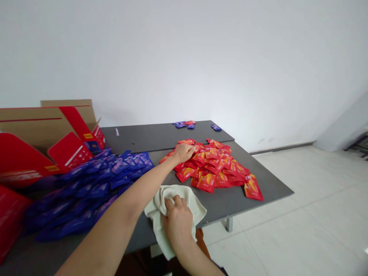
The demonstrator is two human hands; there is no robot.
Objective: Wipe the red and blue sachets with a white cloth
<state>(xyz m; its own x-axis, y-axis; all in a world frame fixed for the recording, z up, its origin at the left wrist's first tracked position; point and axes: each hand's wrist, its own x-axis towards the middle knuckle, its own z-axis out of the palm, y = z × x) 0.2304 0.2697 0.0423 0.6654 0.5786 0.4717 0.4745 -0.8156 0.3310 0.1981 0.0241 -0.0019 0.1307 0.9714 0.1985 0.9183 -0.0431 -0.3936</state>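
My left hand (pixel 184 153) reaches across to the left side of a heap of red packets (pixel 211 165), each printed with a yellow-orange picture. Its fingers are closed at a packet there; the fingertips are partly hidden. Near the table's front edge, my right hand (pixel 178 220) is wrapped round a bunched pale cloth (pixel 188 193), possibly a cloth bag. Part of the cloth hangs over the edge. A large pile of blue-purple packets (pixel 94 188) lies left of my forearms.
Open red cardboard boxes (pixel 66 153) stand at the left of the dark table (pixel 230 203). A few blue and red packets (pixel 185 124) lie at the back, with a single blue packet (pixel 216 127) to their right. A small pale stick (pixel 117 132) lies near the wall.
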